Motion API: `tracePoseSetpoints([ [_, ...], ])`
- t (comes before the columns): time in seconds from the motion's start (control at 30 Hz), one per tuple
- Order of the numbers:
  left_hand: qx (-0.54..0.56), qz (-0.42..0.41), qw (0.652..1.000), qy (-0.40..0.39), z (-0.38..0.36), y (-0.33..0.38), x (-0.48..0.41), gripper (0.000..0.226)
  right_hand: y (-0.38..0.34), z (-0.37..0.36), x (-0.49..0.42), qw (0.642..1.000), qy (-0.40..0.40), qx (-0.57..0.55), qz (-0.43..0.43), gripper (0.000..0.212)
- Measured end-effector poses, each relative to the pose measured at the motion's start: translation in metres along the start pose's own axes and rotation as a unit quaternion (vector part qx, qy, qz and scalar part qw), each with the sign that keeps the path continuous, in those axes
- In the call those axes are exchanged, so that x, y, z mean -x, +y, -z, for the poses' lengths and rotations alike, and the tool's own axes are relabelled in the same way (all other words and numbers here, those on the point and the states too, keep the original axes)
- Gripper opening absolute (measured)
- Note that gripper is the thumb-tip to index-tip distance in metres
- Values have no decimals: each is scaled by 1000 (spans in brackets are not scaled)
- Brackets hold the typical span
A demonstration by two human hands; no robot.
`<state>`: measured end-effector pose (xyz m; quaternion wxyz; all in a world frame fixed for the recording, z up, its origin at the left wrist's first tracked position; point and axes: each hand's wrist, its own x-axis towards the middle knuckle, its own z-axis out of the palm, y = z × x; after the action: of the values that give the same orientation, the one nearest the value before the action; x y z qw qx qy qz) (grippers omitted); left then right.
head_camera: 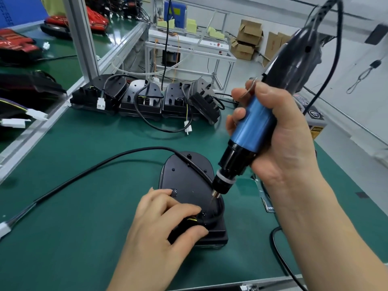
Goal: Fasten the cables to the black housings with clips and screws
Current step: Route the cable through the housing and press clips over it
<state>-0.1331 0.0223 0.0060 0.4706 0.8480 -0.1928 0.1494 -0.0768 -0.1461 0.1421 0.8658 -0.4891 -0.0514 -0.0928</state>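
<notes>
- Black housing [184, 181] is laid flat on the green counter [84, 227], centre-near. Long axis runs away from the person: rounded end far, square end near.
- Cable [94, 166] is led in from the left, over the far end and down the housing's right edge, and is curled at the near end.
- Left hand [163, 225] is set on the near end, thumb & fingers curled round the cable bend, pinching it down. No clip can be made out under them.
- Right hand [279, 139] is wrapped round the blue barrel of the electric screwdriver [252, 127], which is tilted up-right.
- Bit [214, 196] is held at the housing's right side, near the left fingertips; contact can't be told.
- Key relation (judged): screw spot lies just down-left of the bit, so the right hand w/ tool is nearer.
- In the way: cable loop & left fingers.
- A loose black cord [273, 244] is seen near-right.
- Other housings [144, 99] w/ cables are lined up at the back, well apart.
</notes>
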Motion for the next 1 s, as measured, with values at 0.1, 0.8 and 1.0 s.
tracePoseSetpoints([
  [0.1,-10,-7,1000,11,-3,0,-3,27,1,-1,0,1000,1,2,3,18],
  [0.8,8,3,1000,12,-6,3,-4,25,5,-7,1,1000,-17,17,10,16],
  [1.0,12,3,1000,11,-6,3,-5,25,7,-9,1,999,-28,42,14,20],
])
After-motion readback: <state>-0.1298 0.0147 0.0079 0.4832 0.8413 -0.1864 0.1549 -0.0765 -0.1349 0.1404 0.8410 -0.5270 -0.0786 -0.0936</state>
